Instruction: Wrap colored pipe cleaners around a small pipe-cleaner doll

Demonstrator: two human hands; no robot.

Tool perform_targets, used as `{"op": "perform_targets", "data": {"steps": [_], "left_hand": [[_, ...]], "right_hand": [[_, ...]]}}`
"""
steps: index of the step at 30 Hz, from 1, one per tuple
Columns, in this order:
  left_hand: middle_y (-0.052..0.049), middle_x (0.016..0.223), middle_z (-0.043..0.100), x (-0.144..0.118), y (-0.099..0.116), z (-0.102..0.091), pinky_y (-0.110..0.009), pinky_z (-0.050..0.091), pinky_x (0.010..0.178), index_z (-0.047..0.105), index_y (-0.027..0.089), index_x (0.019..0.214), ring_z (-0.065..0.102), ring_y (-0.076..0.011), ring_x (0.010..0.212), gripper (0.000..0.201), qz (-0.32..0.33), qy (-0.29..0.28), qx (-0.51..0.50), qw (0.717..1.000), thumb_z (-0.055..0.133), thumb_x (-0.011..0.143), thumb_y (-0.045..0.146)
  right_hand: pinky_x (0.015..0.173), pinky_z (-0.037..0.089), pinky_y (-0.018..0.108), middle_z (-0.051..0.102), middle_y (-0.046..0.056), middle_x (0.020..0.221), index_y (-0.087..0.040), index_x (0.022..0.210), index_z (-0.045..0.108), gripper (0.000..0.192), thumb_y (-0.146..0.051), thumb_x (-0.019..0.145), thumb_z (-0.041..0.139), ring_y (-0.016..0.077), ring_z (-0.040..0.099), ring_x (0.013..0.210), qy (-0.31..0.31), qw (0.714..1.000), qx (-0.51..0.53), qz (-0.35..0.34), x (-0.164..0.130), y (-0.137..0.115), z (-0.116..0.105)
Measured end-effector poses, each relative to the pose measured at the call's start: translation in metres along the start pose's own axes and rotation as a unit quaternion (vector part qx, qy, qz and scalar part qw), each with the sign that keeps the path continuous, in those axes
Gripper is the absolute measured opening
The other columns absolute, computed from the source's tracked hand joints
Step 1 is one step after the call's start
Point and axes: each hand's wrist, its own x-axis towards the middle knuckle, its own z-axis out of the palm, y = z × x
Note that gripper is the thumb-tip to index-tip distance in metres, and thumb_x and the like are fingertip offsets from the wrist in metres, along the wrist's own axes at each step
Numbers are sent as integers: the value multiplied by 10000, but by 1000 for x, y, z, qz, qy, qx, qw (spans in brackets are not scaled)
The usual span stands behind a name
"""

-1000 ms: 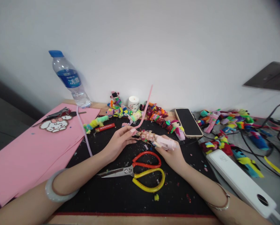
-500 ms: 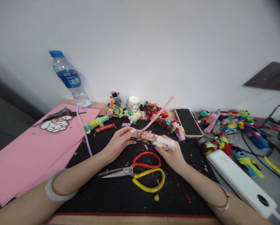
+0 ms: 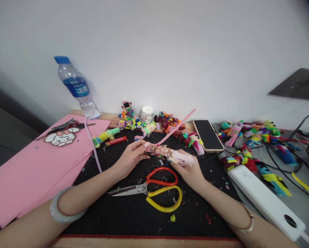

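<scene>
My left hand [image 3: 131,156] pinches one end of a pink pipe cleaner [image 3: 175,127] against the tip of a pink pen wrapped in mixed colours [image 3: 172,154]. The free end of the pipe cleaner slants up to the right. My right hand [image 3: 189,171] grips the plain pink end of the pen from below. Both hands hover just above a black mat [image 3: 133,210]. Scissors with one red and one yellow handle [image 3: 156,190] lie on the mat right below the hands.
Pink paper sheets [image 3: 27,168] with a bear patch [image 3: 61,137] lie left, a water bottle [image 3: 77,88] behind. Several wrapped pens [image 3: 133,125], a red lighter [image 3: 116,140], a small white jar [image 3: 147,113] and a phone [image 3: 208,135] line the back. A white power strip [image 3: 265,201], cables and more colourful pieces [image 3: 249,132] fill the right.
The free end of the pink pipe cleaner has swung from nearly upright down to the right. Both hands have stayed in place on the pen.
</scene>
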Motion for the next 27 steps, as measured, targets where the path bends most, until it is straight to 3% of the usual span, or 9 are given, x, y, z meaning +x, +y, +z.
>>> {"op": "perform_targets", "data": {"steps": [12,27], "left_hand": [[-14,860,651,1,-1,1,-260,483,772,648,176,856,604,-126,815,144,0,6,-31,1000,627,785,300],[-17,901,670,0,-2,0,-283,475,819,629,184,904,619,-133,867,153,-4,-3,-35,999,632,787,282]], "right_hand": [[504,362,218,592,7,676,-169,749,582,66,-220,775,615,139,520,600,-12,999,-37,0,-2,4,0],[594,407,246,617,11,716,-175,791,595,42,-186,761,624,152,527,631,-23,998,-54,-6,-4,7,0]]}}
